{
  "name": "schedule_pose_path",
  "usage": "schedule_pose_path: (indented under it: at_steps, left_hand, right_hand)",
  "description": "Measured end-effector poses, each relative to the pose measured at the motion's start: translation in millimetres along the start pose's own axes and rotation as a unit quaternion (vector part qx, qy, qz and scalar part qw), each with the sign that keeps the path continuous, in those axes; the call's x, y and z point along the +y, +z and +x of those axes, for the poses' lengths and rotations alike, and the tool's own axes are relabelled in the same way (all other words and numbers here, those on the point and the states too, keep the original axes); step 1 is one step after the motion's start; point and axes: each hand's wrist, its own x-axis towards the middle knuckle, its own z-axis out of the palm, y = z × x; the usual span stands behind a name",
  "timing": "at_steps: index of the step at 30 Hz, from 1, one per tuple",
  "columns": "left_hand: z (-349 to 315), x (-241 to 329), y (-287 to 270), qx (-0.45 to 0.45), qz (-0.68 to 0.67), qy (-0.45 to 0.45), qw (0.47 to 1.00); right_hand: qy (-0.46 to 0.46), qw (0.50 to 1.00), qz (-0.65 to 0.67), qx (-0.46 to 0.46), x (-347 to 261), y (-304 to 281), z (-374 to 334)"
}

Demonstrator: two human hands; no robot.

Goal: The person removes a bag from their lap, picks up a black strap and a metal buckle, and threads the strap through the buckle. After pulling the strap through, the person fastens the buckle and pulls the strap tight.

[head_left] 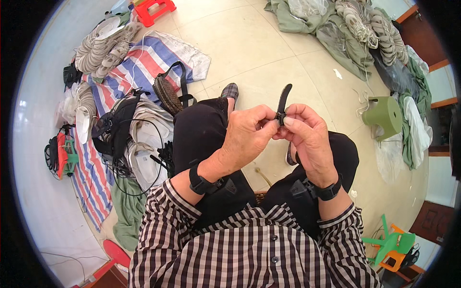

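Between my knees, both hands pinch a short black strap (285, 97). Its rounded free end points up and away from me, and what looks like a small dark buckle sits where the fingers meet. My left hand (245, 137) grips the strap's lower part from the left, thumb against forefinger. From the other side my right hand (309, 137) holds the same spot, its thumb pressed near the buckle. The fingertips almost touch and hide part of the strap. Each wrist wears a black band with a small dark device.
At my left, a striped sheet (165, 53) bears bundled pale shoe parts (103, 45), a brown bag (167, 93) and black straps (117, 125). A green stool (382, 117) stands to my right. Green sacks (343, 50) with more bundles lie far right, and a red stool (154, 10) far left.
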Motion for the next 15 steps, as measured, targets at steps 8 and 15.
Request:
schedule_pose_path:
  at_steps: [8,15]
  left_hand:
    - [-2.4,-4.2,5.2,0.018,0.012,0.023,0.999]
    - [-3.1,-2.2,3.3,-0.006,0.004,-0.006,1.000]
  right_hand:
    - [0.018,1.000,0.018,-0.012,3.5,-6.8,0.8]
    - [0.061,0.998,0.006,-0.028,0.6,-8.9,3.3]
